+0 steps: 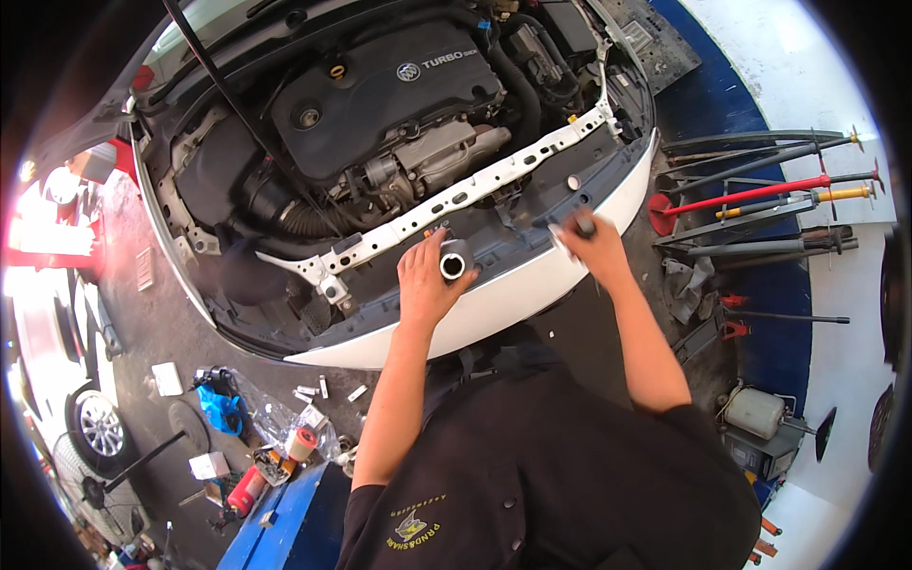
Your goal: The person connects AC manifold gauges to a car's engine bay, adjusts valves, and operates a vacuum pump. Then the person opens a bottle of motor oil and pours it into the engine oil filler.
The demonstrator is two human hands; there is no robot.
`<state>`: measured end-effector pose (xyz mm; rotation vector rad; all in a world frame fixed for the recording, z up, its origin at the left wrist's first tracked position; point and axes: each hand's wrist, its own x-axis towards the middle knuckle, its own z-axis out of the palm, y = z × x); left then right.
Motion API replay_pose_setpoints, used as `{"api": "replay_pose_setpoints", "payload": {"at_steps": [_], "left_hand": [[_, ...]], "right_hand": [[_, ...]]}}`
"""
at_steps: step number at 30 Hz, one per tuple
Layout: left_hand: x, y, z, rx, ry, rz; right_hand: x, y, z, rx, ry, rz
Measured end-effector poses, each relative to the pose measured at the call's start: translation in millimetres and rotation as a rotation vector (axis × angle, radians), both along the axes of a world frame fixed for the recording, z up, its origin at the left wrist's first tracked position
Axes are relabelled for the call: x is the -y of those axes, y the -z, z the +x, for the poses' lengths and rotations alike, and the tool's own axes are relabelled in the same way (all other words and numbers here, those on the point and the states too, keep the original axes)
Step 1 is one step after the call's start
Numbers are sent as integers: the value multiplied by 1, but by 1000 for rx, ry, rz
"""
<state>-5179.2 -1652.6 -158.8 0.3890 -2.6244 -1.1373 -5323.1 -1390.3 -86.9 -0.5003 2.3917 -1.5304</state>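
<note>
My left hand (422,283) is wrapped around a dark grey plastic bottle (467,249). Its round mouth, ringed in white, faces up at me, and much of the body is hidden below the mouth and behind my fingers. My right hand (595,246), blurred, pinches a small pale piece and a small dark one that I cannot make out. Both hands are over the front panel of a white Buick. A small round cap (573,183) lies on the black plastic radiator cover (531,231) beyond my right hand. Farther in is the black engine cover (388,100).
A white metal crossbar (463,196) spans the engine bay, and a thin black hood prop (235,100) slants across it. Jack stands and a red-and-black pole (748,194) lean at the right. Boxes, plastic wrap and a blue cabinet (274,524) are at the lower left.
</note>
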Motion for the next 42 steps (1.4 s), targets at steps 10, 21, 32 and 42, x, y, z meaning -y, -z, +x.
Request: {"api": "replay_pose_setpoints", "payload": {"at_steps": [10, 21, 32, 42], "left_hand": [[17, 3, 16, 110, 128, -50], [3, -26, 5, 169, -83, -106], [40, -110, -58, 148, -269, -7], [119, -116, -149, -41, -176, 189]], "right_hand": [[-218, 108, 69, 180, 133, 991], [-70, 144, -248, -795, -529, 692], [41, 90, -179, -271, -495, 219], [208, 61, -168, 646, -702, -133]]}}
